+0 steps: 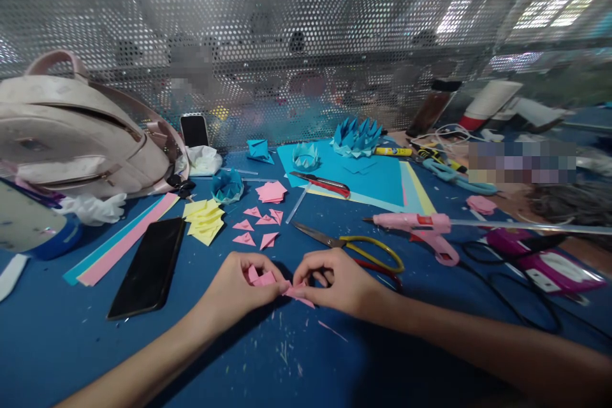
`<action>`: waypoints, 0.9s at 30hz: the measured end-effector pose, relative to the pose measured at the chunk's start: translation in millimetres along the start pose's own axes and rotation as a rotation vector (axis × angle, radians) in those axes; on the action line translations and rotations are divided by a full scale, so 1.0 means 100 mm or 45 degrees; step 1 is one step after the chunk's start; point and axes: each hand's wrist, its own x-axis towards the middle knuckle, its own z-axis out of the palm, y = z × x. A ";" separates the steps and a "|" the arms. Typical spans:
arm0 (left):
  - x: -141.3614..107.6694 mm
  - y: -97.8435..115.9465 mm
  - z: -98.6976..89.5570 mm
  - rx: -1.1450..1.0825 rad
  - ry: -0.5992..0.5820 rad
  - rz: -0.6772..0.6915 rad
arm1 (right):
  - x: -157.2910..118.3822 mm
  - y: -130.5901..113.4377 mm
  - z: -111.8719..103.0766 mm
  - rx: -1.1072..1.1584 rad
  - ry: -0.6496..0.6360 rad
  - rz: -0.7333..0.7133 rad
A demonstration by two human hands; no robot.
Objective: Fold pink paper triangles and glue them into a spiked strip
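My left hand (248, 280) is closed on a chain of folded pink paper pieces (262, 278), which shows between thumb and fingers. The fingers of my right hand (329, 277) pinch a pink folded paper piece (301, 295) right beside it, and the two hands nearly touch. How the pieces join is hidden by the fingertips. Several loose pink folded triangles (244, 239) lie just beyond my left hand, with a stack of pink paper squares (271, 192) behind them. Scissors (373, 248) with yellow and red handles rest beyond my right hand.
At left are a black phone (148, 268), paper strips (124, 239), yellow paper squares (204, 218) and a pale backpack (81, 140). Blue folded paper rings (227, 186), a utility knife (322, 183) and blue sheets (377, 182) lie farther back. A pink glue gun (425, 226) and cables are at right.
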 end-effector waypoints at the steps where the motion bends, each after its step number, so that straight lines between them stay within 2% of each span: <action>1: 0.00 0.01 0.00 -0.002 -0.002 -0.002 | 0.00 -0.01 0.00 -0.003 0.003 0.002; 12: -0.02 0.00 0.03 -0.056 -0.019 -0.035 | -0.01 0.02 0.00 -0.064 -0.004 -0.059; 14: -0.02 0.00 0.04 -0.050 -0.020 -0.032 | -0.02 0.03 -0.01 -0.131 0.007 -0.138; 16: -0.04 -0.01 0.05 -0.013 -0.004 0.025 | -0.03 0.06 -0.02 -0.269 0.049 -0.323; 18: -0.06 -0.03 0.05 0.077 0.042 0.188 | -0.05 0.08 -0.03 -0.477 0.122 -0.579; 21: -0.09 -0.07 0.03 0.294 0.107 0.608 | -0.06 0.12 -0.05 -0.838 0.220 -0.914; 24: -0.13 -0.13 0.00 0.521 0.115 0.956 | -0.06 0.15 -0.09 -1.133 0.199 -1.103; 27: -0.16 -0.16 -0.03 0.731 0.121 1.094 | -0.05 0.15 -0.13 -1.266 0.157 -1.177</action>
